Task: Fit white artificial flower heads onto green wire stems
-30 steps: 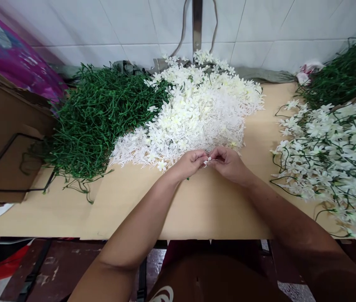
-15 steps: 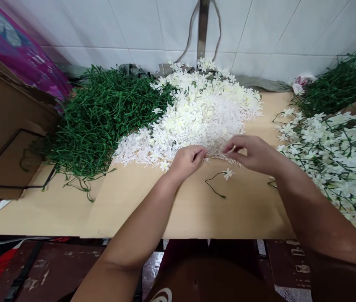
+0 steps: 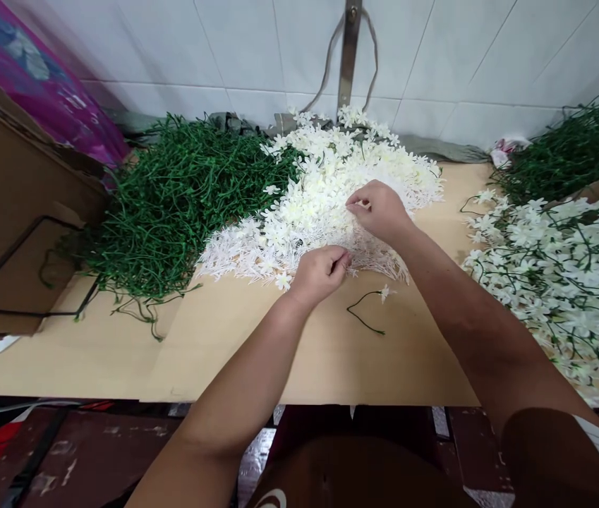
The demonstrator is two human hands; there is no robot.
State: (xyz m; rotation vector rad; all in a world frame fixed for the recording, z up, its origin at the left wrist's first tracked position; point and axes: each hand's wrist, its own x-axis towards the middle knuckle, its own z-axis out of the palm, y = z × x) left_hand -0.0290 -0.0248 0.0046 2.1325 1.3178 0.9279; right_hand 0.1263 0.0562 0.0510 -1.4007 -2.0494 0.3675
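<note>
The right hand (image 3: 381, 212) had moved since the earlier frame: it had gone from the front of the white flower pile (image 3: 325, 159) to over its middle, farther from the front edge of the counter (image 3: 278, 367). Its thumb and forefinger were drawn together at the tips; I could not tell whether they gripped anything. The left hand (image 3: 317, 275) had stayed at the pile's front margin, closed, with its thumb against the bent forefinger. A small white piece showed just beside its fingertips, but whether it was held could not be told.

The single stemmed flower (image 3: 384, 293) still lay on the counter, between the pile and the front edge, its green stem bent.

The green stem heap (image 3: 188, 187) touched the pile's left side, near the cardboard box (image 3: 8, 204) at the counter's left end. Toward the right end lay the stemmed flower heap (image 3: 569, 261), with more green stems (image 3: 569, 155) behind it, toward the back right corner.
</note>
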